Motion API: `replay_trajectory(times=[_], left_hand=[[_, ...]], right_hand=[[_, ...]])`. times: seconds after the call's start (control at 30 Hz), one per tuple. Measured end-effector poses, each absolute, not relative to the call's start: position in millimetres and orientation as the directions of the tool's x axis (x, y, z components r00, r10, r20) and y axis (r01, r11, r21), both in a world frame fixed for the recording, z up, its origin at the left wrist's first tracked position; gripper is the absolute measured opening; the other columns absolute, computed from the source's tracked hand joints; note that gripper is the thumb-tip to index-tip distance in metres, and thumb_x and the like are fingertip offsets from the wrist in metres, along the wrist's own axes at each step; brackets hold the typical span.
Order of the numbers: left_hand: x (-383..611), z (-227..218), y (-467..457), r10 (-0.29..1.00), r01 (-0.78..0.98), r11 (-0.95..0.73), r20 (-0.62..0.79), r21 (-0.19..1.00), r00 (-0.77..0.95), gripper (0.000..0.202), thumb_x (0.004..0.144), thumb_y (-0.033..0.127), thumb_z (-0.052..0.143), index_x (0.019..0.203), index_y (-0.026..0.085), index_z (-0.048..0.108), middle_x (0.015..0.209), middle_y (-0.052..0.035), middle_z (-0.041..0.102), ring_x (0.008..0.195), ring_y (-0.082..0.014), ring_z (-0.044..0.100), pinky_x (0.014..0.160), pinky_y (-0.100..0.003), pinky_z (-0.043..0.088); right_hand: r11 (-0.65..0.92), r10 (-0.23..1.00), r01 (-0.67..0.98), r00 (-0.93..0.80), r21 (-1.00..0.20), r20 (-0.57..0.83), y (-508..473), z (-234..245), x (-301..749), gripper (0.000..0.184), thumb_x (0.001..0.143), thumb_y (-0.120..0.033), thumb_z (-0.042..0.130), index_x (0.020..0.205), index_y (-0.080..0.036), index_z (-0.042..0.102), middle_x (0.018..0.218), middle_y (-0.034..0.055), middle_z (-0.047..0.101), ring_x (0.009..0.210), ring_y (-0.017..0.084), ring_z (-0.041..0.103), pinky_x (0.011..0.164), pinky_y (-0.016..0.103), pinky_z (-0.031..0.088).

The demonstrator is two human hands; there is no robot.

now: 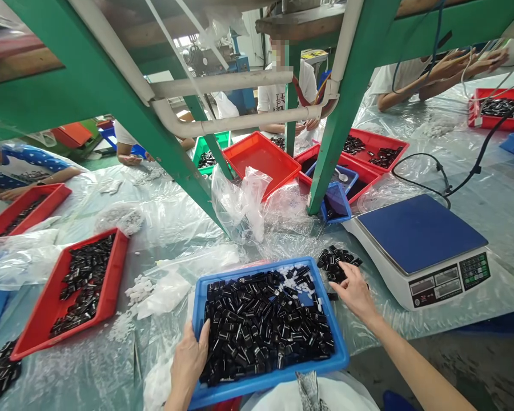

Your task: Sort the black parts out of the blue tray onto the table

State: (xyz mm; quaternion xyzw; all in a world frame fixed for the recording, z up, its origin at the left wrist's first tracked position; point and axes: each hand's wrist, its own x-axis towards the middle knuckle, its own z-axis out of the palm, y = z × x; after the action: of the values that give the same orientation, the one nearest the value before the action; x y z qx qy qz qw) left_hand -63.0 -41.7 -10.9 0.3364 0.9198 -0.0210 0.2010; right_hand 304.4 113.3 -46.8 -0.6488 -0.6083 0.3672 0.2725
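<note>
As the left hand [188, 357] clasped the blue tray [240, 386], the right hand [354, 290], half-open, seemingly empty, reached black pieces [332, 258] alongside!

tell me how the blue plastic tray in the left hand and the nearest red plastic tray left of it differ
The left hand grips the blue plastic tray; no hand touches the red plastic tray. The blue tray shows small white pieces among glossy black pieces; the red tray shows only black ones. Both are shallow and rectangular.
</note>
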Motion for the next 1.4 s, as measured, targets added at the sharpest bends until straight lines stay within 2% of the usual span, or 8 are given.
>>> replay_trajectory(times=[0.1,0.2,0.37,0.6,0.93,1.07,1.17,1.4], left_hand=[[-63.6,-12.3,-42.2,0.613,0.631,0.771,-0.377,0.091,-0.694,0.053,0.087,0.052,0.028,0.119,0.014,0.045,0.087,-0.0173,0.069,0.088,-0.0346,0.066,0.066,-0.037,0.048],[-63.8,-13.5,-42.8,0.61,0.63,0.772,-0.37,0.082,-0.7,0.054,0.086,0.053,0.029,0.121,0.014,0.044,0.086,-0.017,0.069,0.088,-0.0354,0.066,0.065,-0.038,0.048],[-62.5,-12.9,-43.2,0.613,0.634,0.769,-0.38,0.085,-0.693,0.052,0.086,0.052,0.029,0.118,0.014,0.045,0.086,-0.0174,0.069,0.085,-0.0352,0.066,0.063,-0.037,0.047],[-61.4,-11.0,-43.6,0.602,0.615,0.781,-0.391,0.108,-0.696,0.052,0.086,0.054,0.028,0.117,0.016,0.044,0.085,-0.0162,0.068,0.086,-0.0357,0.065,0.065,-0.038,0.047],[-63.3,-13.2,-42.2,0.603,0.63,0.773,-0.399,0.077,-0.691,0.053,0.086,0.052,0.029,0.12,0.013,0.044,0.085,-0.0177,0.069,0.088,-0.0352,0.066,0.065,-0.037,0.048],[-63.9,-15.6,-41.7,0.607,0.636,0.769,-0.383,0.063,-0.696,0.053,0.086,0.052,0.03,0.119,0.013,0.045,0.084,-0.0174,0.069,0.086,-0.0346,0.066,0.064,-0.037,0.048],[-64.1,-15.4,-41.0,0.599,0.632,0.773,-0.387,0.052,-0.701,0.053,0.086,0.053,0.029,0.116,0.014,0.047,0.084,-0.0175,0.069,0.085,-0.0347,0.066,0.064,-0.038,0.048],[-60.9,-11.0,-41.3,0.613,0.645,0.762,-0.381,0.056,-0.692,0.052,0.087,0.053,0.027,0.115,0.014,0.046,0.085,-0.018,0.069,0.086,-0.0348,0.066,0.065,-0.037,0.047]], right_hand=[[0.16,0.94,0.667,-0.328,-0.728,-0.094,91.2,-31.6,288.6,0.028,0.079,-0.017,0.049,0.106,-0.016,0.056,0.11,0.0116,0.058,0.067,0.016,0.059,0.072,0.033,0.049],[0.397,0.741,0.751,-0.602,-0.528,-0.299,76.5,-22.5,269.4,0.034,0.074,0.002,0.044,0.097,-0.018,0.059,0.098,0.0071,0.063,0.088,0.02,0.062,0.074,0.029,0.048],[0.551,0.608,0.799,-0.582,-0.241,-0.541,74.9,-17.1,241.1,0.044,0.066,0.011,0.049,0.103,-0.012,0.059,0.103,0.0151,0.062,0.087,0.028,0.065,0.068,0.032,0.049],[0.467,0.629,0.839,-0.538,-0.28,-0.562,77.2,-26.2,236.2,0.034,0.069,0.007,0.048,0.096,-0.008,0.06,0.107,0.0216,0.059,0.086,0.031,0.064,0.067,0.034,0.046],[0.099,0.752,0.747,-0.489,-0.658,-0.442,89.3,-22.7,258.3,0.011,0.08,-0.018,0.047,0.077,-0.019,0.057,0.068,0.0002,0.063,0.063,0.017,0.063,0.06,0.026,0.046],[-0.228,0.914,0.429,-0.215,-0.874,-0.343,102.3,-29.6,286.5,0.02,0.076,-0.04,0.052,0.075,-0.02,0.057,0.06,-0.001,0.061,0.049,0.017,0.058,0.049,0.028,0.045],[-0.21,0.961,0.548,-0.037,-0.81,-0.275,113.5,-43.7,308.4,0.022,0.072,-0.041,0.052,0.07,-0.021,0.057,0.054,-0.0006,0.058,0.05,0.019,0.057,0.055,0.032,0.046],[-0.049,0.993,0.657,-0.048,-0.752,-0.107,104.9,-41.8,304.8,0.034,0.077,-0.027,0.049,0.107,-0.013,0.056,0.116,0.0177,0.056,0.055,0.016,0.056,0.069,0.039,0.048]])
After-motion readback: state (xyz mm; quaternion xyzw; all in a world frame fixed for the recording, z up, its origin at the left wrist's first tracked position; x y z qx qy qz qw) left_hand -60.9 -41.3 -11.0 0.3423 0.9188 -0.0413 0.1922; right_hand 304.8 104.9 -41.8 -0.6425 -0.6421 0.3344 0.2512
